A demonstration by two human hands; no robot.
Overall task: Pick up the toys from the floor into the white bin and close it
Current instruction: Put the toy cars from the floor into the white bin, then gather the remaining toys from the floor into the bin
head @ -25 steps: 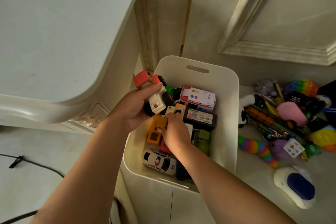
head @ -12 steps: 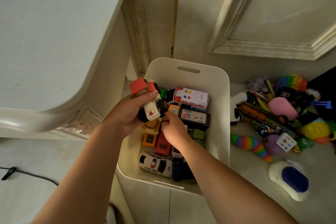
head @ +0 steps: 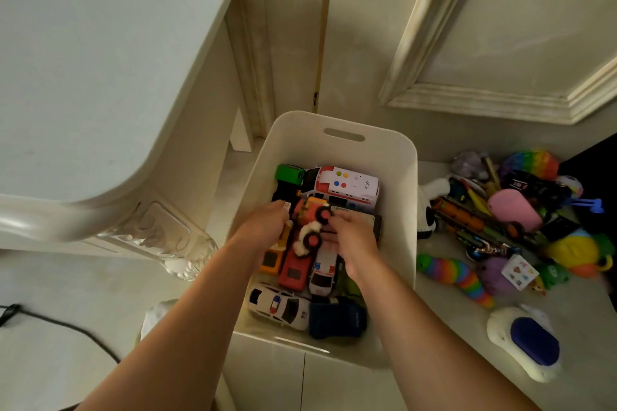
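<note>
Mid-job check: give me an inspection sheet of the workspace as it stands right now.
Surface: pale floor, bare at left.
Job's things: white bin open, no lid seen, packed with toy vehicles; white ambulance at the far end, police car at the near end.
Clutter: toy pile on the floor right of the bin, including rainbow slug, pink pouch, white-and-blue toy.
Grips: left hand and right hand inside the bin, at a red wheeled toy.
Cables: black cable on the floor at left.
Surroundings: white table at left, panelled wall behind.
</note>
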